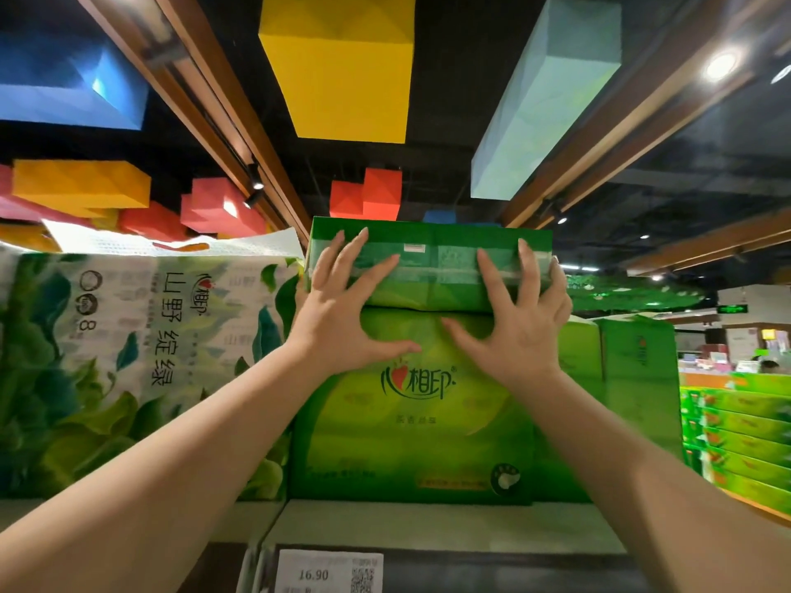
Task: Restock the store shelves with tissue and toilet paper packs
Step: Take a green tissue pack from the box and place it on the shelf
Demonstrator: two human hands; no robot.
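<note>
While both my arms reach up to the top of the stack, the risks run from left to right. At far left the leaf-printed toilet paper pack [141, 361] stands on the shelf [428, 522] hard against my green stack, so any sideways shove from me could tip or skew it. My left hand [342, 306] lies spread on the upper green tissue pack [432, 267], fingers straight on its front face and thumb reaching down to the lower green tissue pack [411, 413]; it presses and grasps nothing. That grip is only friction on slick film, so I judge the upper pack could slide back unevenly or tip toward me if I ease off. My right hand [518, 318] mirrors it, fingers splayed flat, the outer ones curling at the pack's right edge. If I push harder on one side, the pack twists off square. Further right, the neighbouring green packs [616, 357] stand close and could be knocked.
</note>
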